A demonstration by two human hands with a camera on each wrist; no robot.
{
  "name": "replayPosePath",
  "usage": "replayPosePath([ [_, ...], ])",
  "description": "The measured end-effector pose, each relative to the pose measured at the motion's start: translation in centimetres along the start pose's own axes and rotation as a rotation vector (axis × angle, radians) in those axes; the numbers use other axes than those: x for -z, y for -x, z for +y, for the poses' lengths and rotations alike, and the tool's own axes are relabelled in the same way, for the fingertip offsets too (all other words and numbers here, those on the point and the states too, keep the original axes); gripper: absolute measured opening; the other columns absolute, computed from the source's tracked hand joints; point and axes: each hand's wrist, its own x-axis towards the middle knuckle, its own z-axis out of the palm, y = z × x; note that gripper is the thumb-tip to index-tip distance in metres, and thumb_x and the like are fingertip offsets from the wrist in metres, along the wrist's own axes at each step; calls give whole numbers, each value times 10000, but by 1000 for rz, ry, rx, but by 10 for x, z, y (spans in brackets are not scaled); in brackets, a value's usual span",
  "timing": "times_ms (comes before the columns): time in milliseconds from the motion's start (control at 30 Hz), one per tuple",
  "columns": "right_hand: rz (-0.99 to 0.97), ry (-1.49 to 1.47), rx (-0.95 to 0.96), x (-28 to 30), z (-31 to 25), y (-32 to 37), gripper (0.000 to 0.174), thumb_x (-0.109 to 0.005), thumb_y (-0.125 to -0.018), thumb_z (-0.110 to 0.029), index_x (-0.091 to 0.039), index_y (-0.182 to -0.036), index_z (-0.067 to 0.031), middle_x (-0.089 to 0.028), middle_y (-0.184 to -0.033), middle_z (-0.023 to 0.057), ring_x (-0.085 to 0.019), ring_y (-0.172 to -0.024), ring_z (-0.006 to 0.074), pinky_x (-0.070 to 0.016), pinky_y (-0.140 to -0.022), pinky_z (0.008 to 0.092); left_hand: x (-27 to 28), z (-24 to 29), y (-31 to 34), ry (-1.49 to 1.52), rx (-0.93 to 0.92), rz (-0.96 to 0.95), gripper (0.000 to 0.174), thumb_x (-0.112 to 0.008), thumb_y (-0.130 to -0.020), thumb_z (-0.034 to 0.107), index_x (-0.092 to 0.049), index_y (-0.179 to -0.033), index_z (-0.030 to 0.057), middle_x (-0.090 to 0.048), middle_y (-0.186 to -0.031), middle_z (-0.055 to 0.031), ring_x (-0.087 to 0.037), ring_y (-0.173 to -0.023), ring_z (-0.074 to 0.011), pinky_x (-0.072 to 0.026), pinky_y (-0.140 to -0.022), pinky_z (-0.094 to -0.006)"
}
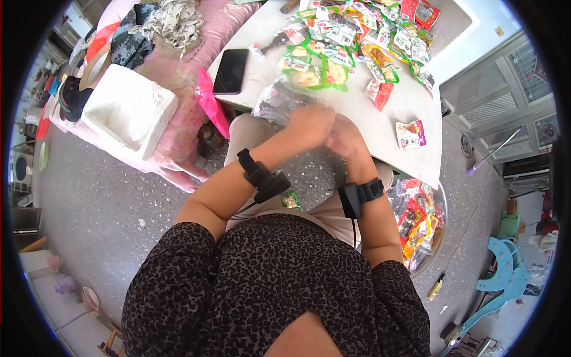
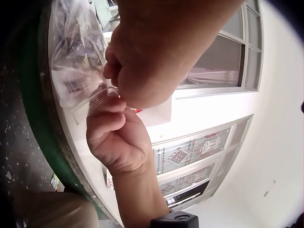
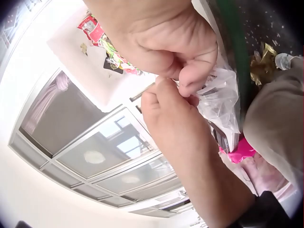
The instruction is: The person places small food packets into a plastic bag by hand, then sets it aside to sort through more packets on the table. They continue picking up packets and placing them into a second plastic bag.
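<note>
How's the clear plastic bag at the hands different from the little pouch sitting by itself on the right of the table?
The clear plastic bag is see-through and crumpled; the little pouch is printed white and purplish-red. The bag is bigger than the pouch. The left hand and right hand hold the bag; neither touches the pouch. Both are packaging.

Nothing legible here, folks — the bright packets (image 1: 336, 30) heaped on the table (image 1: 410, 104) have printed labels, but it's all too small or blurry to read. Same with the lone pouch (image 1: 411, 134) and the bagged stuff (image 1: 416, 223) in the basin (image 1: 438, 247) — no luck.
</note>
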Motion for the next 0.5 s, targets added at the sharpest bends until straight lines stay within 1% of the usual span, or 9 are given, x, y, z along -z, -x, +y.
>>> replayPosePath([
  [100,104,-162,115,-3,9,-18,114,-408,-759,23,-442,-867,37,-528,-801,138,-551,-660,187,-470,-524,272,4,1,-3,-67,-22,-59,151,-472,-711,179,-516,-735,36,-532,-730,-134,-537,-688,-307,-424,-586,-401],
  [200,-12,-253,168,-6,13,-33,131,-398,-761,22,-440,-881,53,-521,-834,163,-555,-718,224,-483,-584,314,1,-6,-8,-128,8,-5,146,-476,-698,166,-517,-740,32,-533,-732,-136,-541,-690,-310,-431,-589,-396],
  [300,2,-41,155,-12,9,-34,152,-403,-766,-3,-436,-899,63,-523,-839,161,-557,-724,228,-485,-588,313,2,-11,-9,-111,31,13,153,-473,-704,171,-519,-745,30,-533,-761,-137,-537,-709,-306,-429,-599,-396],
  [400,-22,-326,159,-14,8,-15,145,-421,-777,-50,-440,-886,45,-526,-819,133,-548,-674,190,-469,-531,272,3,-14,-2,-58,8,52,196,-503,-692,214,-525,-766,34,-533,-770,-132,-530,-737,-294,-426,-603,-381],
  [500,146,-255,173,-6,7,0,134,-453,-783,-93,-444,-872,7,-527,-785,95,-517,-594,144,-416,-447,224,-1,-12,9,30,-77,134,266,-562,-647,243,-534,-834,54,-515,-828,-117,-503,-801,-279,-405,-657,-375],
])
